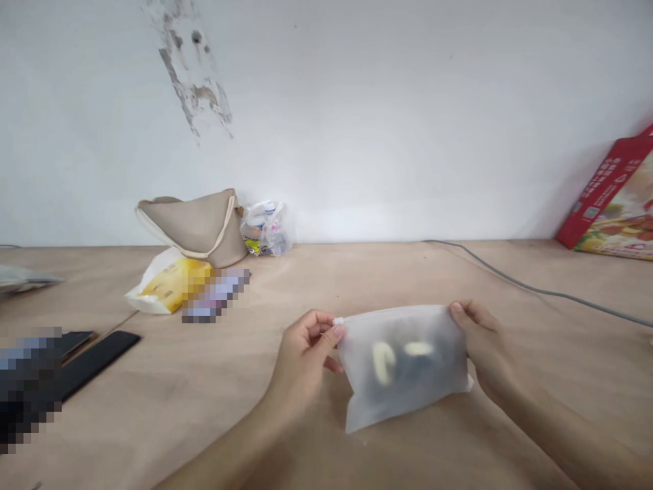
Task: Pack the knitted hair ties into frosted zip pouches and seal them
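Note:
A frosted, see-through zip bag (408, 381) is held up by its two top corners just over the wooden table. My left hand (313, 344) pinches the top left corner, where a small white zip slider (338, 321) sits at the thumb and fingertips. At the opposite corner, my right hand (477, 340) grips the bag's edge between thumb and fingers. Dark contents with two pale yellow shapes show blurred through the plastic; their kind cannot be made out. The zip edge along the top looks drawn straight.
A beige handbag (204, 221) leans at the wall beside a clear plastic bag (268, 228) of items. Before them lie a yellow and white tissue pack (173, 282) and a blurred flat item (217, 296). A grey cable (510, 278) runs rightward below a red box (612, 197). Black flat objects (96, 364) lie left.

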`<state>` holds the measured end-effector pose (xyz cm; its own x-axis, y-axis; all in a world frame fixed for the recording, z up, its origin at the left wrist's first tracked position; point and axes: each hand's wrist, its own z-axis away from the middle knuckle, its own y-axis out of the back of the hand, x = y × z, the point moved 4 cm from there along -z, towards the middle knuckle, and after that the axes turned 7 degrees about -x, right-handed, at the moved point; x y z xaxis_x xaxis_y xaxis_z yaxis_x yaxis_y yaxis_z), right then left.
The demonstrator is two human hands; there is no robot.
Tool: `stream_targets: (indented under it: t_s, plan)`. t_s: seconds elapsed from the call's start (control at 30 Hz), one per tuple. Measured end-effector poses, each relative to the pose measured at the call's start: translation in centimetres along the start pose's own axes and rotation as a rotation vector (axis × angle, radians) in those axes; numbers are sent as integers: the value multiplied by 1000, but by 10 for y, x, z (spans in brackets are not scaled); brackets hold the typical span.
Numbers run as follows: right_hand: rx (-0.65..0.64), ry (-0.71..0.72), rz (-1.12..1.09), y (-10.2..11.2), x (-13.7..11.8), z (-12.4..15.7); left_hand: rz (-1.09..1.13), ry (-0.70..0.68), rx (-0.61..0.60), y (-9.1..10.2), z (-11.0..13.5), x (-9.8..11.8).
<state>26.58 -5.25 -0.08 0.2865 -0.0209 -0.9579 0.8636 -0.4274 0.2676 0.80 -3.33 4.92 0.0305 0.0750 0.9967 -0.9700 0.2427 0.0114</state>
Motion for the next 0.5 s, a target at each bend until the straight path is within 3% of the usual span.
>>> stream_targets:
  t_s: [0.2, 0.33, 0.5]
  plan:
    - [126, 106, 149, 5, -17, 3, -98, -181, 88, -13, 16, 5]
    - [69, 182, 235, 7, -22, 19, -111, -175, 191, 1, 9, 8]
    - [18, 303, 364, 15, -25, 21, -139, -173, 190, 11, 7, 13]
